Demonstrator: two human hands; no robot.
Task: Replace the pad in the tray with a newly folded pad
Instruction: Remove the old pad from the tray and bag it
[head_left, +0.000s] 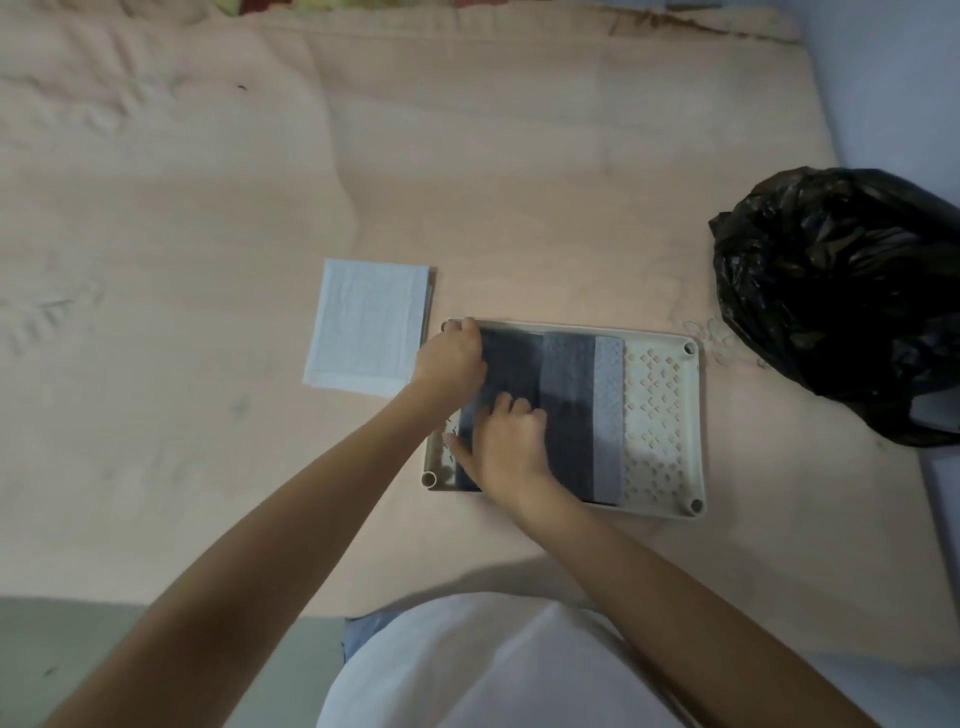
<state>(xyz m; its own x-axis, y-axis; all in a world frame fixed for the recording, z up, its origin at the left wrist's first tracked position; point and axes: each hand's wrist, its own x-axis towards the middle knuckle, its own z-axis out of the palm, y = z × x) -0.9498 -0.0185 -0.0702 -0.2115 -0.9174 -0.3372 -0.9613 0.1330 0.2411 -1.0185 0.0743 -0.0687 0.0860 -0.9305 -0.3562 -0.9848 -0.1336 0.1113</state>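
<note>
Head view, looking down at the bed (519, 156). The cream tray (693, 415) lies in front of me with its long axis running left to right; its perforated floor shows bare at the right end. The grey pad (571, 405), folded into overlapping bands whose creases run away from me, covers the left and middle of the tray. My left hand (451, 358) is at the pad's far-left corner, fingers curled over its edge beside the tray rim; my right hand (501, 441) lies on the pad's near-left part, fingers bent and pressing, thumb spread toward the rim (whether it pinches the edge or only holds it down I cannot tell). Both hands are therefore on the pad's left end, left hand farther from me, right hand nearer. The fresh white pad (369, 327), folded square, waits on the bed just left of the tray, nearest my left hand. The black bag (841, 301) sits well apart to the right. I judge that removal would carry the grey pad rightward toward it, across the tray's length.
</note>
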